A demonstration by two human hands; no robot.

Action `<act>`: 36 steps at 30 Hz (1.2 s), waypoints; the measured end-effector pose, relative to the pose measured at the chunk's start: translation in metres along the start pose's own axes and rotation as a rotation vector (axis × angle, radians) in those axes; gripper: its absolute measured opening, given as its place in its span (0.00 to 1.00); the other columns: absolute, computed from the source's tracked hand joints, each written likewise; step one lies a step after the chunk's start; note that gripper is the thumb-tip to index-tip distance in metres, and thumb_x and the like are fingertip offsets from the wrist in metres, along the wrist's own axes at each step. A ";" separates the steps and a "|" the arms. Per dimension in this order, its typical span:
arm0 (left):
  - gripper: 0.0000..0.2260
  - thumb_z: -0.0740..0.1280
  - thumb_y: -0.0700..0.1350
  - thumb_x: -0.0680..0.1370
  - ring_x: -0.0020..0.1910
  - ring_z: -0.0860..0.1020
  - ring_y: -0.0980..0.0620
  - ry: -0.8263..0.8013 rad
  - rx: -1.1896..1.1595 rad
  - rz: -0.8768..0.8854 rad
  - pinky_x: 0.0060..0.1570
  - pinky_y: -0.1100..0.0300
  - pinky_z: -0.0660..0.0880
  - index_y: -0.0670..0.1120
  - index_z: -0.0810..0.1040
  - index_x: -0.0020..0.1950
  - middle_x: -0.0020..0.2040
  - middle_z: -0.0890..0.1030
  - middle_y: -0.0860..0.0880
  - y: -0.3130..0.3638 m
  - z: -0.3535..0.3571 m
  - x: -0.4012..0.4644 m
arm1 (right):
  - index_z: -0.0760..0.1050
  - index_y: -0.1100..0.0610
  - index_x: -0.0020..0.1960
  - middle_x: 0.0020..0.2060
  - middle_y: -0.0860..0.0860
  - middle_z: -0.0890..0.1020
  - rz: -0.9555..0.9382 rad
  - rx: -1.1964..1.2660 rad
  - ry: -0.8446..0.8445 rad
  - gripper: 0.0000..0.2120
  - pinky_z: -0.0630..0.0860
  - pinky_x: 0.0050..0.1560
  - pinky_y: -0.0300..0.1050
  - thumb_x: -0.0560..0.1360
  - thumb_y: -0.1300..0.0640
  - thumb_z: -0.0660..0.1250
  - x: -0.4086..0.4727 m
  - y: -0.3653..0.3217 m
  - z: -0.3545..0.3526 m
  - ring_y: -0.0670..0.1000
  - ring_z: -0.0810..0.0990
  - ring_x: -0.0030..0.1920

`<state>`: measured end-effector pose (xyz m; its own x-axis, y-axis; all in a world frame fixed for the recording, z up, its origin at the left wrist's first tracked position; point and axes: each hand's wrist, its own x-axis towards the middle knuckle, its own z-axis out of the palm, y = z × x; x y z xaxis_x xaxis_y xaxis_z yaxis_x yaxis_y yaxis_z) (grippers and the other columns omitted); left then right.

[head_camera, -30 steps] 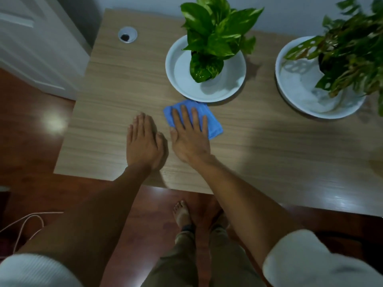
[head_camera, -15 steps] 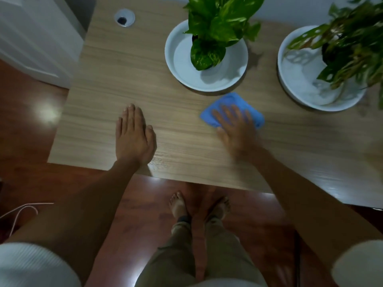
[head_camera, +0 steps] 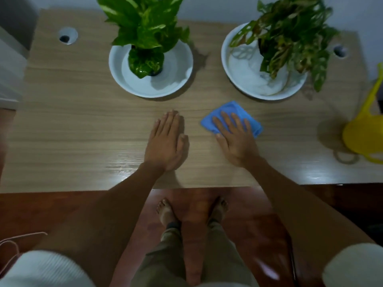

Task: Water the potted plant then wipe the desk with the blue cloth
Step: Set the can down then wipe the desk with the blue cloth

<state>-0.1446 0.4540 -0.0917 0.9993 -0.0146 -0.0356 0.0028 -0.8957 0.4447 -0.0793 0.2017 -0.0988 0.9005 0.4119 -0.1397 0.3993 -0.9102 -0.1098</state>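
Note:
The folded blue cloth (head_camera: 233,110) lies on the wooden desk (head_camera: 83,125), between the two plants and a little nearer me. My right hand (head_camera: 236,137) presses flat on it, fingers spread over the cloth. To its left my left hand (head_camera: 167,141) rests flat on the bare desk, fingers together, holding nothing. A bright green potted plant (head_camera: 145,23) stands in a white saucer (head_camera: 180,79) at the back centre. A second, darker plant (head_camera: 290,32) stands in a white saucer (head_camera: 244,79) at the back right.
A yellow watering can (head_camera: 362,133) stands at the desk's right edge. Cable holes sit at the back left (head_camera: 67,36) and back right (head_camera: 339,51). The near desk edge runs just behind my wrists, with red floor and my feet (head_camera: 165,210) below.
My right hand has slid the blue cloth rightward across the desk, from beside my left hand to in front of the right plant. The view has shifted right, bringing the yellow can into sight.

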 end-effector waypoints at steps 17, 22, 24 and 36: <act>0.30 0.50 0.53 0.84 0.85 0.51 0.46 -0.035 0.055 0.128 0.83 0.48 0.47 0.42 0.54 0.85 0.85 0.56 0.43 0.211 0.109 0.093 | 0.47 0.43 0.85 0.85 0.45 0.47 0.293 0.137 -0.089 0.27 0.38 0.82 0.58 0.87 0.41 0.42 0.004 0.233 -0.030 0.52 0.43 0.85; 0.29 0.51 0.53 0.85 0.85 0.51 0.46 -0.021 0.056 0.103 0.83 0.45 0.48 0.42 0.55 0.84 0.85 0.56 0.43 0.233 0.132 0.102 | 0.44 0.43 0.85 0.85 0.47 0.45 0.473 0.183 -0.054 0.28 0.39 0.82 0.63 0.86 0.41 0.41 0.064 0.290 -0.050 0.55 0.42 0.85; 0.29 0.53 0.52 0.85 0.85 0.51 0.46 -0.008 0.082 0.099 0.83 0.44 0.49 0.42 0.57 0.84 0.85 0.56 0.42 0.231 0.138 0.101 | 0.44 0.44 0.85 0.85 0.49 0.46 0.503 0.171 -0.021 0.27 0.39 0.81 0.66 0.87 0.43 0.43 0.087 0.306 -0.057 0.57 0.42 0.85; 0.29 0.53 0.54 0.84 0.85 0.51 0.47 -0.012 0.148 0.104 0.83 0.44 0.48 0.43 0.58 0.83 0.85 0.57 0.43 0.226 0.143 0.104 | 0.44 0.45 0.85 0.85 0.49 0.46 0.580 0.205 -0.006 0.27 0.40 0.79 0.71 0.88 0.43 0.43 0.079 0.287 -0.048 0.56 0.43 0.85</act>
<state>-0.0457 0.1865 -0.1228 0.9934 -0.1146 -0.0071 -0.1068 -0.9447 0.3101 0.1146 -0.0295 -0.0941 0.9599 -0.1468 -0.2390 -0.1969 -0.9595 -0.2014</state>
